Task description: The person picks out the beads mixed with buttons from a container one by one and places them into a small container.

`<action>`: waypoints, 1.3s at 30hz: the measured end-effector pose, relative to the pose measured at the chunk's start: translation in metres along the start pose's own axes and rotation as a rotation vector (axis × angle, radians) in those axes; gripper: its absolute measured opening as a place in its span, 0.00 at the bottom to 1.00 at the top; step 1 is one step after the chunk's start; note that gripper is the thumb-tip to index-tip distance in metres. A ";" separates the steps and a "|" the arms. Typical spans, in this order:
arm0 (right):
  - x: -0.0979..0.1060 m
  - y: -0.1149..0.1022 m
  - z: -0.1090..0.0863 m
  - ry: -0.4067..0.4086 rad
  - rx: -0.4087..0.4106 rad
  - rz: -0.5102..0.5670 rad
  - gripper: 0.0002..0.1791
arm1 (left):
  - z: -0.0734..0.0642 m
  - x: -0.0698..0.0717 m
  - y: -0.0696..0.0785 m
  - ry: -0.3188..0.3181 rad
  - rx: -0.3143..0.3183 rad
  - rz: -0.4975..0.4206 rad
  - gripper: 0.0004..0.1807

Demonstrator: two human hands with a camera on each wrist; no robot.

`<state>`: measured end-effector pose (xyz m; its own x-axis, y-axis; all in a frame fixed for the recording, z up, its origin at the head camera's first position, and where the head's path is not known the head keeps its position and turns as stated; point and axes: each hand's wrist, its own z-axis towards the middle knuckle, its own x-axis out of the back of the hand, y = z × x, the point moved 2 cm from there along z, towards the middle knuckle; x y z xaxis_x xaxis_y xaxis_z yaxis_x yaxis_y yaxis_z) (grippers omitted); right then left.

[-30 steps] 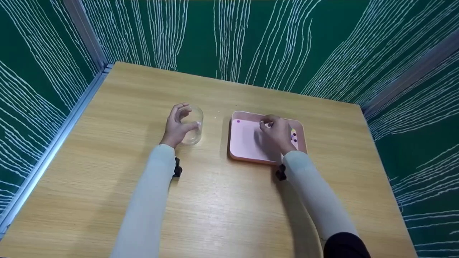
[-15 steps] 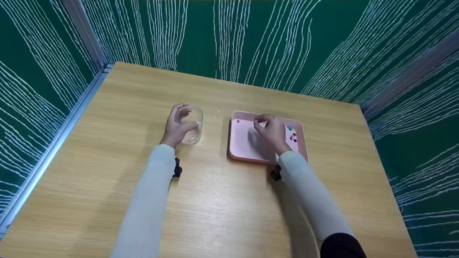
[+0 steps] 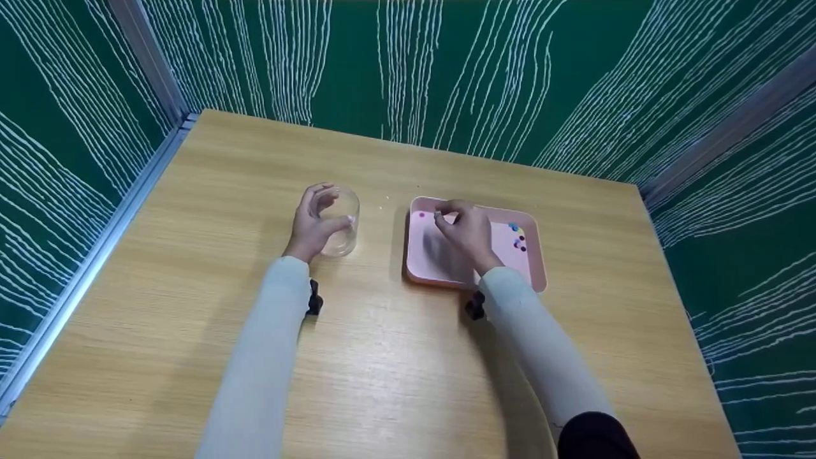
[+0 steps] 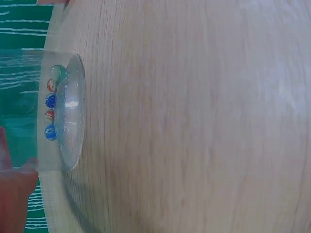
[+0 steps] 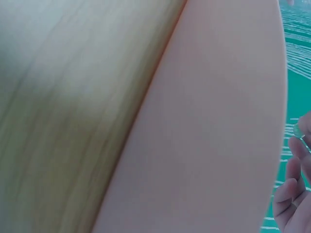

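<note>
My left hand (image 3: 310, 226) grips a clear cup (image 3: 345, 223) standing on the table, fingers round its far side and thumb in front. In the left wrist view, several marbles (image 4: 50, 101), blue, green and orange-streaked, lie at the bottom of the cup. My right hand (image 3: 468, 234) is over a pink tray (image 3: 421, 258), with thumb and forefinger pinching a small greenish clear marble (image 5: 297, 130). The other fingers of that hand are curled in the right wrist view. Small coloured dots (image 3: 517, 239) show at the tray's right end.
A wooden table (image 3: 382, 357) carries the cup on the left and the tray on the right, a gap between them. Tiny pale specks lie on the wood in that gap. Green walls (image 3: 357, 70) with white wavy lines enclose the table's back and sides.
My right hand has moved left across the tray with the marble, uncovering the coloured dots at the right end. My left hand stays on the cup.
</note>
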<state>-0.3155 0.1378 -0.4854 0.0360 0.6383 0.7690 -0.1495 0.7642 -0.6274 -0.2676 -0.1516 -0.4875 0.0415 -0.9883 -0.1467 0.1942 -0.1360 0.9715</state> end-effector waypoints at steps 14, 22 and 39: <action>-0.019 -0.031 -0.003 0.018 0.098 0.031 0.10 | -0.002 0.000 0.003 -0.014 0.044 0.022 0.38; -0.027 -0.048 -0.004 0.018 0.157 0.048 0.09 | -0.001 0.000 0.002 -0.005 0.035 0.021 0.36; -0.038 -0.075 -0.007 0.014 0.206 0.134 0.08 | -0.002 -0.001 0.002 0.008 0.037 0.015 0.39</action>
<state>-0.2990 0.0566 -0.4686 0.0156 0.7352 0.6776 -0.3517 0.6384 -0.6846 -0.2651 -0.1508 -0.4855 0.0520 -0.9897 -0.1333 0.1569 -0.1237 0.9798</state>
